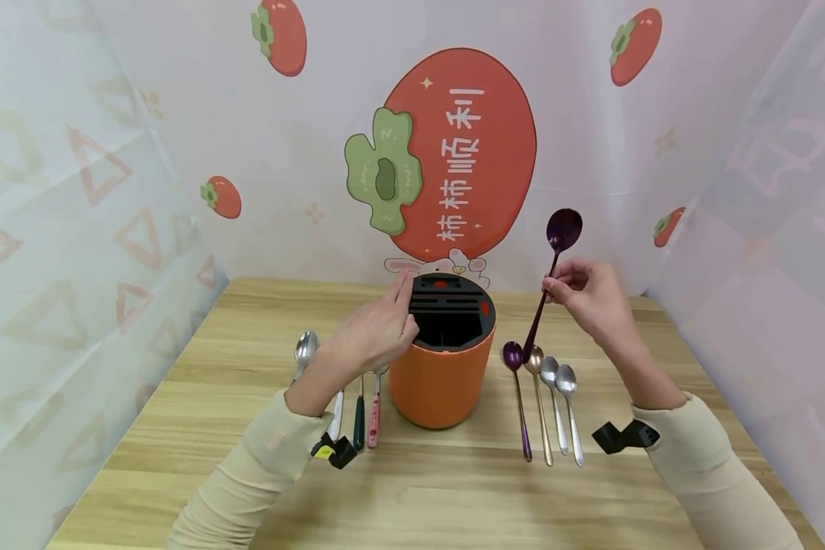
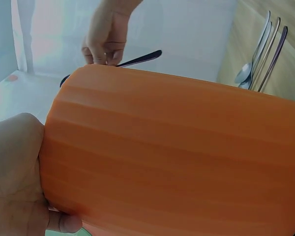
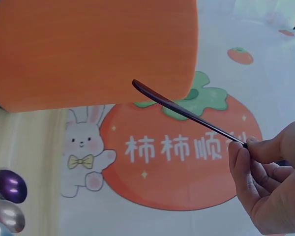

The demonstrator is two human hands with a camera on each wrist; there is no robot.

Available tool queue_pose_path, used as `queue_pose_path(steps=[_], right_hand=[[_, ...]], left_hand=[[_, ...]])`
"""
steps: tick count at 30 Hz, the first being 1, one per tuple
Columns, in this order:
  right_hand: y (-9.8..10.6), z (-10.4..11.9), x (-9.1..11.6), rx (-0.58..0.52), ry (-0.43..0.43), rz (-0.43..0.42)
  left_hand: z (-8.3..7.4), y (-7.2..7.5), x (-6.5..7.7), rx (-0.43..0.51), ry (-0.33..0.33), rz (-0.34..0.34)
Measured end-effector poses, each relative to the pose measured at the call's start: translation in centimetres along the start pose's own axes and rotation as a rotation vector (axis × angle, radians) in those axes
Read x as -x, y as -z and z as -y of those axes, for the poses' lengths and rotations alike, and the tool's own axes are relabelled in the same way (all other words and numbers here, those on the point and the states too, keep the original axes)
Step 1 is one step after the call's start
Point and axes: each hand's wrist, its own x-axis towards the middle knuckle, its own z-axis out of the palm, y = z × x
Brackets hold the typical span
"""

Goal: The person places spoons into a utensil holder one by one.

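Observation:
An orange utensil holder (image 1: 440,386) with a black slotted top (image 1: 447,302) stands upright on the table. My left hand (image 1: 374,328) holds its left side at the rim, fingers along the edge and thumb near the large opening. In the left wrist view the holder's ribbed wall (image 2: 172,147) fills most of the picture. My right hand (image 1: 587,294) pinches a long purple spoon (image 1: 539,313) by its handle, right of the holder. The spoon's bowl (image 1: 564,229) points up and its handle end slants down. In the right wrist view thumb and fingers (image 3: 241,162) meet on the handle.
Right of the holder lie another purple spoon (image 1: 518,389), a copper-coloured spoon (image 1: 540,401) and two silver spoons. Left of it, partly behind my forearm, are a silver spoon (image 1: 306,347), a green-handled utensil (image 1: 359,424) and a pink-handled one (image 1: 374,420). A printed curtain (image 1: 344,114) stands behind.

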Motion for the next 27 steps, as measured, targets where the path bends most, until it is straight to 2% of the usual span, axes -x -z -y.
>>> queue_pose_path(steps=[6, 15, 27], right_hand=[[0.1, 1.7, -0.4, -0.002, 0.015, -0.048], [0.2, 4.5, -0.9, -0.033, 0.086, -0.073], [-0.4, 6.5, -1.7, -0.1, 0.126, -0.083]], left_hand=[[0.0, 0.0, 0.0, -0.01, -0.001, 0.002], [-0.1, 0.0, 0.0, 0.001, 0.002, 0.005], [0.0, 0.1, 0.0, -0.004, -0.003, 0.005]])
